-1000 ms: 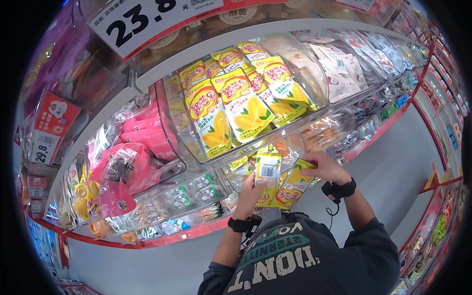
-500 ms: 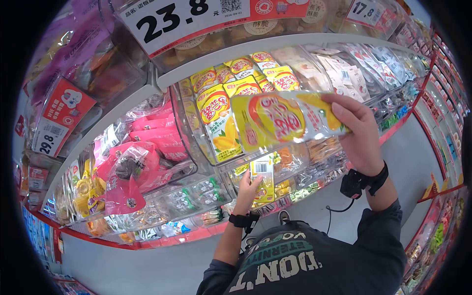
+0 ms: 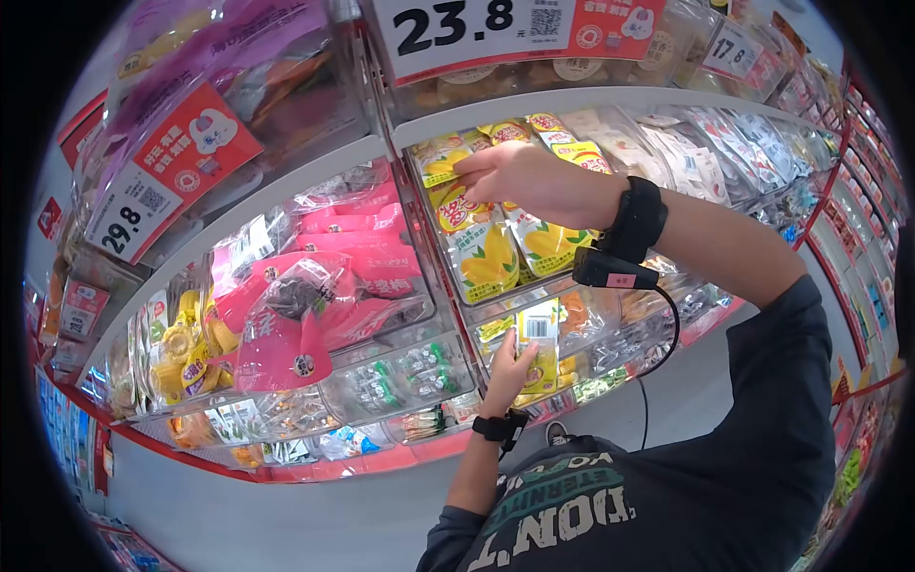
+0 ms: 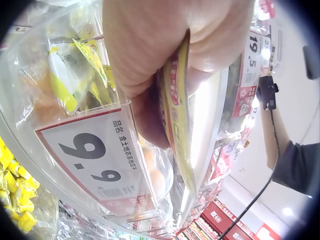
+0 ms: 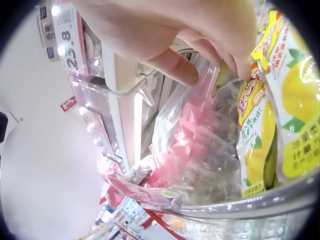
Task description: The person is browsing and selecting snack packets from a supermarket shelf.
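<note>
In the head view my left hand (image 3: 508, 377) grips a yellow packet (image 3: 539, 327) upright, barcode side up, in front of the bin's lower edge. The left wrist view shows that packet (image 4: 176, 112) edge-on between thumb and fingers of the hand (image 4: 150, 45). My right hand (image 3: 532, 183) reaches over the bin of mango-print packets (image 3: 488, 259), its fingertips at a packet (image 3: 440, 158) in the back left corner. From the right wrist, the hand (image 5: 175, 30) has its thumb apart from the other fingers, which lie against a packet's edge; their contact is partly hidden.
Pink bags (image 3: 315, 296) fill the bin on the left, behind a clear divider. Above hangs a 23.8 price sign (image 3: 457, 29), with a 29.8 sign (image 3: 143, 205) at the left. White packets (image 3: 691, 157) lie to the right. A cable (image 3: 675, 334) loops from the right wrist.
My right hand has swung from in front of the shelf up and left over the bin, carrying a yellow packet to its back left corner. The left hand still holds its packet. The view has shifted left.
</note>
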Tool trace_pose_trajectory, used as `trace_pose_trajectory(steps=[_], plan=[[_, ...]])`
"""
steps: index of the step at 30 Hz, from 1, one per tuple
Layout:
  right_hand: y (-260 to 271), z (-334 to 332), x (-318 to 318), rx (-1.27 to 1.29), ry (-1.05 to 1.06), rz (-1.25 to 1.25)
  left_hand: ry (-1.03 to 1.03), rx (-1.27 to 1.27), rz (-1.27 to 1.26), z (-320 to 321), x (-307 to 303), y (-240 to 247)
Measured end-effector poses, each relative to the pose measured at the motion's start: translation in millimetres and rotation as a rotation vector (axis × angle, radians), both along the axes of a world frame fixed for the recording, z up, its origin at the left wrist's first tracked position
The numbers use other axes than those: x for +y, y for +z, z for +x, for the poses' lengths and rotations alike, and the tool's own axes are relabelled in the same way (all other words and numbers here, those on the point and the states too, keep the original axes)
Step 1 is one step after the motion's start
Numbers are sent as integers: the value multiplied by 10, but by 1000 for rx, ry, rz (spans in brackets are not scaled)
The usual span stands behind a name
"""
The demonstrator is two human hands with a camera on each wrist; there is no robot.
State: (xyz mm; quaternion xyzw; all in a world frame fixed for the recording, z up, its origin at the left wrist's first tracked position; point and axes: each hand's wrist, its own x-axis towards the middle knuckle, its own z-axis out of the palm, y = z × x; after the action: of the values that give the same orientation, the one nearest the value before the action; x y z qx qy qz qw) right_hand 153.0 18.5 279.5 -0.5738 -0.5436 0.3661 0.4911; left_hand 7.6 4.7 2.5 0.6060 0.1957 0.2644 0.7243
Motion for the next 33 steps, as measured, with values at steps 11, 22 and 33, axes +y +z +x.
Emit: trace_pose_trajectory(steps=[11, 22, 33], plan=[[310, 40, -375, -346, 190, -107, -3, 7, 91, 11, 22, -55], [-683, 244, -1718, -888, 464, -383, -50, 77, 291, -162, -193, 227], [-1363, 68, -1987, 203, -2, -337, 136, -163, 1472, -196, -471, 645]])
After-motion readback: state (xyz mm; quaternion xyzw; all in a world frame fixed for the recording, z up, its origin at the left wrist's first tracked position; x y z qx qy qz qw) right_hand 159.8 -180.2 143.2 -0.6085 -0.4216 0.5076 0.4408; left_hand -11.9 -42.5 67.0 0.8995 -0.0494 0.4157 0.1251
